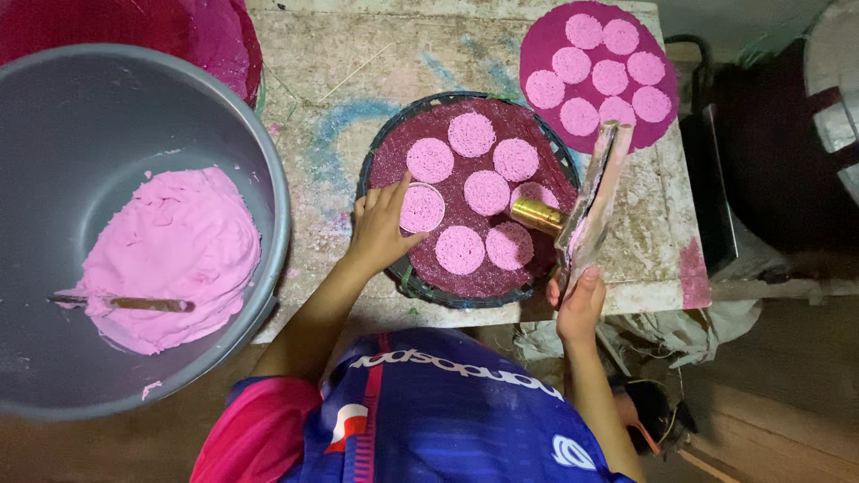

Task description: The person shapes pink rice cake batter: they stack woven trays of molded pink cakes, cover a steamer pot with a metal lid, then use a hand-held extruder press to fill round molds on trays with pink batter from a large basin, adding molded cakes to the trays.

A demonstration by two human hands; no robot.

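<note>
Left hand (pixel 380 228) touches pink disc (pixel 421 208) on tray (pixel 407 279).

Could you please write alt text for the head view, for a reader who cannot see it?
A person's left hand touches a pink disc on a round tray of pink discs, while the right hand holds a long press with a brass end. A grey basin of pink dough sits left, and a second mat of discs lies beyond.

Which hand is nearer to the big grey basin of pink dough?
Left. The left hand rests on the round tray just right of the grey basin; the right hand is farther right.
</note>
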